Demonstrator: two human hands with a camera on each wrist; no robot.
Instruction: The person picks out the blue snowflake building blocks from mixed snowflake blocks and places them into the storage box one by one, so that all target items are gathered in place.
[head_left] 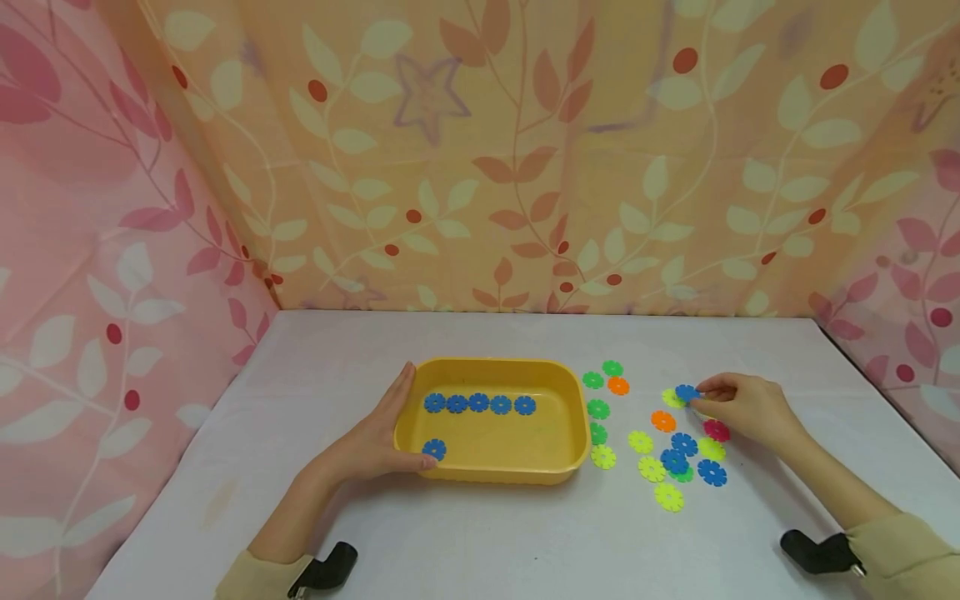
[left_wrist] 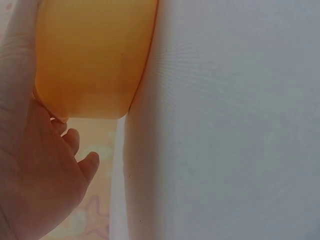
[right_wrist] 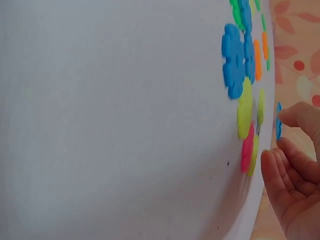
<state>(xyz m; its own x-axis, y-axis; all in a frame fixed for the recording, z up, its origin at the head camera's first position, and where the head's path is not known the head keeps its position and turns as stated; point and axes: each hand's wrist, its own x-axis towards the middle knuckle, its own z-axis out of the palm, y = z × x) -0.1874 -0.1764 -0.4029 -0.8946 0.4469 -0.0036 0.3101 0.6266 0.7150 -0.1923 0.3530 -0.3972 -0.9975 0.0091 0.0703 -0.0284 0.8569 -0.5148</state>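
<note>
A yellow tray (head_left: 491,477) stands on the table, with a row of several blue discs (head_left: 478,403) inside and one more blue disc (head_left: 434,450) at its near left corner. My left hand (head_left: 365,437) grips the tray's left end, thumb at the near rim and fingers on the far side; the left wrist view shows the hand (left_wrist: 45,170) against the tray wall (left_wrist: 95,60). Between thumb and fingertip my right hand (head_left: 757,410) pinches a blue disc (head_left: 687,393), above a yellow disc (head_left: 672,398). In the right wrist view that blue disc (right_wrist: 279,121) is held on edge.
Right of the tray lie green discs (head_left: 597,409), an orange disc (head_left: 618,386) and a yellow one (head_left: 603,457). Farther right are scattered blue (head_left: 712,472), yellow (head_left: 669,497), orange (head_left: 663,421) and red (head_left: 717,430) discs, some overlapping. A patterned curtain (head_left: 480,167) stands behind the table.
</note>
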